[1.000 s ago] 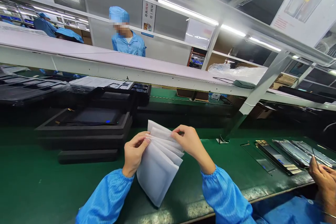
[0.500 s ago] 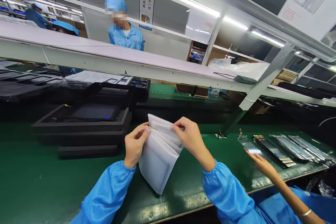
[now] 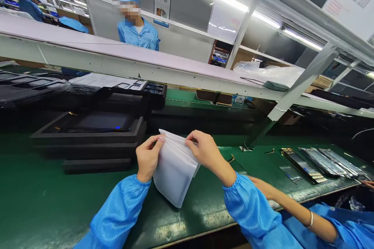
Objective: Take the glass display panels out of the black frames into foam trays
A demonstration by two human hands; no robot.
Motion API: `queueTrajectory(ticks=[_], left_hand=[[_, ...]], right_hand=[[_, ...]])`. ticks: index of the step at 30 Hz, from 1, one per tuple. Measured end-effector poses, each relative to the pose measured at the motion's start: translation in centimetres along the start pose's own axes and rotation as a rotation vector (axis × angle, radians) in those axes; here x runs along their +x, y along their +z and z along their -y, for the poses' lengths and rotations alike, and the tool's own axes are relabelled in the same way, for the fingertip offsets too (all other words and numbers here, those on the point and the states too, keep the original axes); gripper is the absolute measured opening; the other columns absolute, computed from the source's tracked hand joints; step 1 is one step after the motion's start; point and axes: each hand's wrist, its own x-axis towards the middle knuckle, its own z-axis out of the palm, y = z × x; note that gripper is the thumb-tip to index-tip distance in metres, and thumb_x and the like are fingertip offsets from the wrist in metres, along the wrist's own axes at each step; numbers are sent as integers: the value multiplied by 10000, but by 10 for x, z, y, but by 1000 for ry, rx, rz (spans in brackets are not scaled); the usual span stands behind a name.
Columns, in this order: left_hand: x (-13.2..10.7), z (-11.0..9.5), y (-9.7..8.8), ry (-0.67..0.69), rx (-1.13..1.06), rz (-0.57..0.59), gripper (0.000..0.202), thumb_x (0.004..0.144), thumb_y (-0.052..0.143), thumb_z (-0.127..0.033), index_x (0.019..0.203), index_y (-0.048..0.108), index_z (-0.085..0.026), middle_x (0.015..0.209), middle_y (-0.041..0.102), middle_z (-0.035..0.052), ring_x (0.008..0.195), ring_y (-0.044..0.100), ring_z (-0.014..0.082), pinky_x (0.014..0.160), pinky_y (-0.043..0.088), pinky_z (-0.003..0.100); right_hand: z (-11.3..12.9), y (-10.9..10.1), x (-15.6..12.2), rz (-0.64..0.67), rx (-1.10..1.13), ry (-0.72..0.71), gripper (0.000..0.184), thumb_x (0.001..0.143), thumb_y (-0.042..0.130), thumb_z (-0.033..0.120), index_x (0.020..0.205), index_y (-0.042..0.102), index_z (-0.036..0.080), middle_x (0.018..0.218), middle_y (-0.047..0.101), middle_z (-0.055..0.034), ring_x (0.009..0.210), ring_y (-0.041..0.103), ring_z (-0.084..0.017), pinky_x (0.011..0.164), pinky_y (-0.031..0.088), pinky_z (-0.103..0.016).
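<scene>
"What's held, and how?"
"Left hand [image 3: 146,160] pinches the white pouches [image 3: 175,173] by the upper left edge, right hand [image 3: 202,149] the upper right; they're between and below."
"Handling?"
"Likely light, soft, slippery; grip the top edges. Black trays [image 3: 87,140] sit left of the left hand; a co-worker's arm [image 3: 292,205] is near, right of the right."

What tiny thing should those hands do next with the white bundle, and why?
I'd guess the right hand should gently ease one layer of the white bundle away from the others. Its upper part shows several layers lying close together, and the left hand pinches the upper left side, so it could hold the rest steady.
</scene>
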Motion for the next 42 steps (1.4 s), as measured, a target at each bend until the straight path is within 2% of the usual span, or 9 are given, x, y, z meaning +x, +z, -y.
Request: queueTrajectory(ticks=[4, 8, 11, 14, 17, 19, 25, 35, 42], left_hand=[[-3, -5, 3, 15, 23, -1, 179, 826, 846, -360, 908, 856, -201, 930, 833, 49, 914, 756, 260, 869, 599, 364], [-2, 1, -3, 6, -20, 101, 308, 848, 848, -459, 1029, 837, -210, 1100, 814, 90, 1101, 736, 292, 981, 576, 383], [6, 13, -16, -26, -91, 280, 951, 615, 955, -661, 1431, 670, -265, 1511, 633, 160, 1398, 593, 356, 1086, 539, 409], [12, 28, -29, -118, -121, 552, 1374, 409, 978, -750, 1598, 496, -259, 1501, 620, 241, 1303, 669, 401, 951, 615, 432], [13, 37, -33, -200, -108, 788, 1202, 420, 1011, -678, 1456, 645, -189, 1214, 773, 213, 1017, 786, 372, 777, 652, 418], [9, 41, -28, -215, -86, 845, 1051, 459, 1038, -552, 1378, 689, -180, 1126, 800, 162, 960, 787, 347, 766, 650, 414], [-10, 43, -4, -178, -5, 692, 665, 692, 904, -280, 1309, 675, -183, 1158, 770, 94, 1044, 733, 322, 930, 601, 453], [-39, 55, -10, -207, -92, 721, 950, 633, 953, -367, 1473, 542, -198, 1339, 731, 147, 1202, 702, 365, 1027, 565, 473], [-55, 61, -12, -233, -28, 650, 885, 647, 923, -325, 1437, 545, -200, 1299, 722, 117, 1222, 662, 377, 1082, 506, 511]], right_hand=[[5, 8, -2, 62, -65, 9, 57, 886, 803, 282, 852, 768, 252, 890, 778, -21, 811, 708, -222, 711, 469, -322], [1, 14, -1, 79, -143, 16, 107, 859, 800, 205, 770, 755, 245, 837, 756, -33, 756, 690, -231, 674, 442, -328], [-6, 16, 0, 79, -166, -15, 107, 882, 754, 176, 806, 766, 250, 861, 753, -36, 767, 691, -227, 678, 448, -320], [-15, 15, 0, 88, -162, -77, 117, 897, 725, 169, 841, 773, 259, 870, 748, -28, 778, 692, -215, 687, 466, -304], [-25, 12, -1, 80, -145, -130, 115, 907, 705, 182, 858, 772, 261, 865, 748, -22, 765, 693, -206, 699, 487, -298], [-32, 7, -3, 59, -131, -149, 112, 913, 686, 202, 857, 764, 259, 851, 748, -23, 751, 695, -208, 702, 500, -304], [-40, -18, -11, -33, -81, -159, 171, 979, 613, 274, 879, 750, 254, 889, 759, -53, 802, 722, -230, 740, 540, -332], [-30, -45, -3, -49, -54, -170, 137, 963, 625, 255, 887, 739, 260, 898, 770, -57, 831, 722, -243, 763, 543, -352], [-25, -38, -14, 134, -143, -191, 166, 985, 567, 243, 941, 727, 248, 907, 737, -48, 804, 708, -220, 739, 533, -330]])
